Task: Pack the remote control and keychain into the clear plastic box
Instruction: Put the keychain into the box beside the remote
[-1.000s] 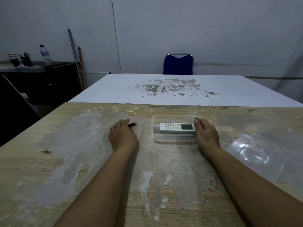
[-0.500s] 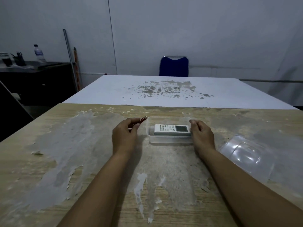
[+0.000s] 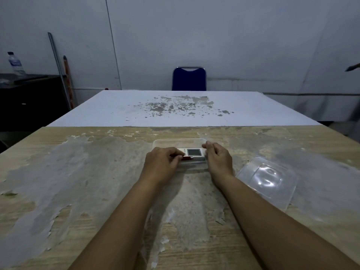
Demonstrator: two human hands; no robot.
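Observation:
A clear plastic box [image 3: 179, 142] stands on the worn wooden table [image 3: 78, 182] in front of me. A white remote control [image 3: 193, 152] with a grey screen lies inside it. My left hand [image 3: 161, 162] reaches over the box's left end and pinches a small dark red keychain [image 3: 187, 158], which sits over the near side of the box beside the remote. My right hand [image 3: 218, 158] rests against the box's right end with its fingers curled on the rim. The left part of the remote is hidden by my left hand.
The clear lid [image 3: 266, 178] lies on the table to the right of my right arm. A white table [image 3: 175, 108] adjoins the far edge, with a blue chair [image 3: 188, 78] behind it. A dark cabinet with a water bottle [image 3: 15, 64] stands at far left.
My left hand picked the keychain up from the table left of the box and carried it right, over the box. My right hand stayed at the box's right end.

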